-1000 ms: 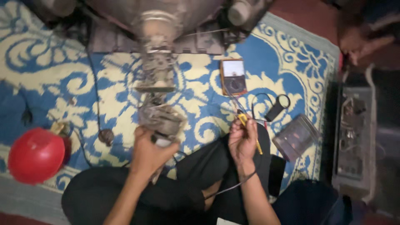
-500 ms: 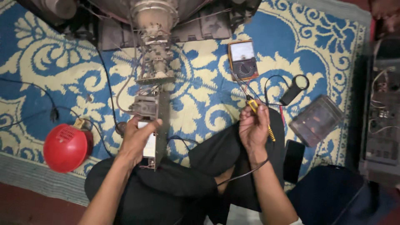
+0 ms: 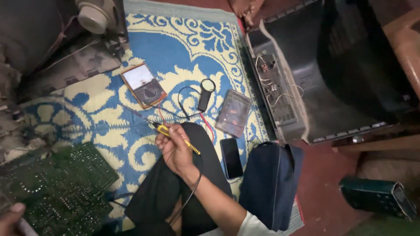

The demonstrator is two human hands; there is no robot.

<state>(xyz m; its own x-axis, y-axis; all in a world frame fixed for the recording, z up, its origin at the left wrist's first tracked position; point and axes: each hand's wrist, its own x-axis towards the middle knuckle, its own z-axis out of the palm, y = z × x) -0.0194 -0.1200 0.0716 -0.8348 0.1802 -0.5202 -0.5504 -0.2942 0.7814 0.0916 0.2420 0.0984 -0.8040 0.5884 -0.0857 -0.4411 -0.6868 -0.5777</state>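
My right hand (image 3: 175, 150) rests over my knee in dark trousers and grips a thin yellow-handled probe (image 3: 162, 129), its tip pointing up-left over the mat. A dark lead runs back along my forearm. Only the thumb of my left hand (image 3: 9, 217) shows at the bottom left corner, clamped on the edge of a large green circuit board (image 3: 57, 188) whose solder side faces me. An orange-cased analogue multimeter (image 3: 143, 85) lies on the blue and cream mat (image 3: 197, 48), beyond the probe tip.
A black loop-ended tool (image 3: 205, 94), a clear plastic case (image 3: 233, 112) and a dark phone (image 3: 231, 157) lie right of my knee. A dark blue bag (image 3: 269, 183) stands beside them. An open television back shell (image 3: 328, 74) fills the right; a green box (image 3: 376, 196) sits on the floor.
The view has swung right, bringing the television shell into sight. The circuit board has been drawn toward me at the lower left, green side up. My right hand still holds the probe.
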